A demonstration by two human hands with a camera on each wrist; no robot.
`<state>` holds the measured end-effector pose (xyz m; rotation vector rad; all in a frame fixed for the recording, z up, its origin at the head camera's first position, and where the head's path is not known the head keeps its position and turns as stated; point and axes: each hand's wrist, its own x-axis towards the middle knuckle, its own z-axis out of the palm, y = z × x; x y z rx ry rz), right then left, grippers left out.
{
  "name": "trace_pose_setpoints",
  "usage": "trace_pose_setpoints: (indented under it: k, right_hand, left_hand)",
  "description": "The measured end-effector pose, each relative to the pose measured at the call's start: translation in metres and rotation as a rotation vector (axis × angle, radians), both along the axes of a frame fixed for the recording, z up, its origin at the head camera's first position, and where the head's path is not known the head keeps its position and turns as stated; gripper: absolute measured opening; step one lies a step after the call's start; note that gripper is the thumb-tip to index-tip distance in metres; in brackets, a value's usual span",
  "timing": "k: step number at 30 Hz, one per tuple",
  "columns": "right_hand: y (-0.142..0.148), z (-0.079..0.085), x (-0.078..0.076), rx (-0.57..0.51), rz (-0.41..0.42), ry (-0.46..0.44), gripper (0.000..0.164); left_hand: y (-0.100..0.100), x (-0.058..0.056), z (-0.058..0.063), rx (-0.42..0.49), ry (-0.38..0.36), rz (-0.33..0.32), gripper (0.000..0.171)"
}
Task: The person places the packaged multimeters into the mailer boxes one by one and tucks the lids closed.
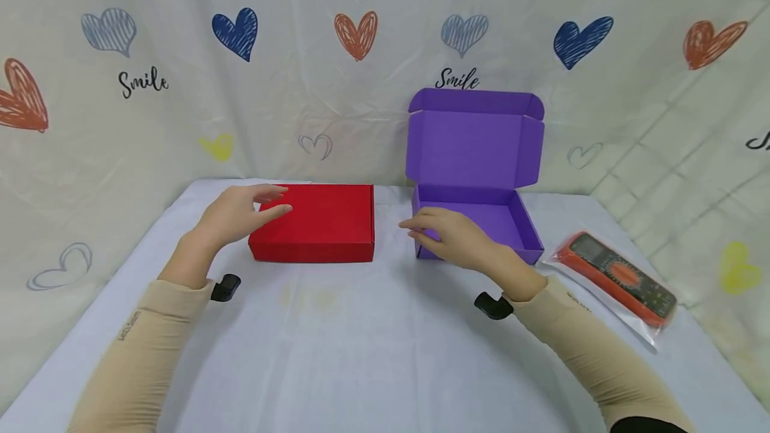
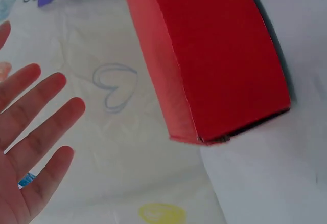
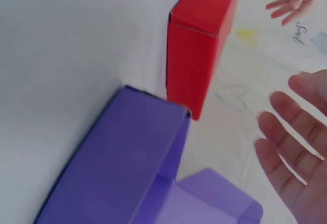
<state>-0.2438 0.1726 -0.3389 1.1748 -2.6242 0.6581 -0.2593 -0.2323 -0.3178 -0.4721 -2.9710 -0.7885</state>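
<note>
A closed red cardboard box (image 1: 325,222) lies on the white-covered table, left of centre. My left hand (image 1: 237,214) hovers over its left end with fingers extended and nothing held; the left wrist view shows those fingers (image 2: 43,127) spread apart from the red box (image 2: 219,50). To the right stands a purple cardboard box (image 1: 481,152), its lid raised upright and its inside bare. Over its front left corner is my right hand (image 1: 451,236), fingers loosely extended and holding nothing. The right wrist view has the purple box (image 3: 112,157) below the red one (image 3: 191,55).
An orange and black multimeter (image 1: 619,276) in a clear plastic bag lies right of the purple box, near the table's right edge. Behind the table hangs a white backdrop (image 1: 289,105) printed with hearts. A gap separates the two boxes.
</note>
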Motion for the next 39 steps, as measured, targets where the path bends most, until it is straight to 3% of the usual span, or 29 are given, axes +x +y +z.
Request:
trace_pose_setpoints:
  k: [5,15,26,32,35,39]
  right_hand:
    - [0.021,0.004,0.007,-0.052,0.010,0.102,0.027]
    - [0.086,0.024,0.012,-0.245,-0.035,0.223,0.035]
    - [0.139,0.028,0.024,-0.345,-0.233,0.257,0.026]
    - [0.168,0.026,0.027,-0.409,-0.385,0.189,0.023]
    - [0.182,0.021,0.024,-0.426,-0.432,0.134,0.023]
    - [0.198,0.014,0.021,-0.402,-0.505,0.078,0.026]
  left_hand:
    - [0.025,-0.002,0.000,0.044,0.117,-0.039,0.047]
    - [0.084,-0.008,0.005,0.155,0.234,-0.181,0.041]
    - [0.132,-0.020,-0.009,0.267,0.411,-0.291,0.039]
    - [0.160,-0.029,-0.021,0.320,0.379,-0.292,0.038]
    - [0.173,-0.032,-0.028,0.353,0.322,-0.280,0.039]
    - [0.189,-0.037,-0.038,0.333,0.237,-0.256,0.042]
